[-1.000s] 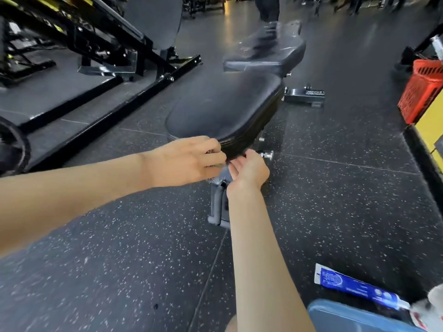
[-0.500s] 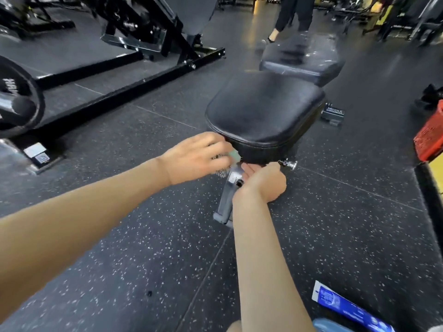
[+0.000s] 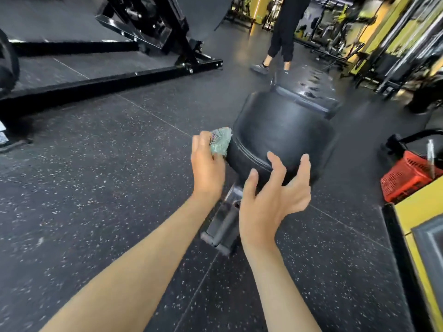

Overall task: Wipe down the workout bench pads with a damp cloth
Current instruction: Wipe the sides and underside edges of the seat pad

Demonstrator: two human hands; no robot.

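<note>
A black padded seat pad (image 3: pixel 282 130) of a workout bench lies ahead of me, with the longer back pad (image 3: pixel 309 88) behind it, streaked with wet marks. My left hand (image 3: pixel 207 164) grips a crumpled pale green cloth (image 3: pixel 220 140) against the seat pad's near left corner. My right hand (image 3: pixel 275 197) hovers in front of the pad's near edge with fingers spread and holds nothing. The bench's grey metal foot (image 3: pixel 221 226) shows between my forearms.
A black machine frame (image 3: pixel 107 80) runs across the floor at the left. A person's legs (image 3: pixel 280 37) stand beyond the bench. A red plastic basket (image 3: pixel 407 176) sits at the right beside a yellow ledge (image 3: pixel 417 212). Speckled rubber floor surrounds the bench.
My left hand has lifted the cloth from under the seat's front up to its left corner. My right hand has left the knob under the seat and spread its fingers. The view has tilted up.
</note>
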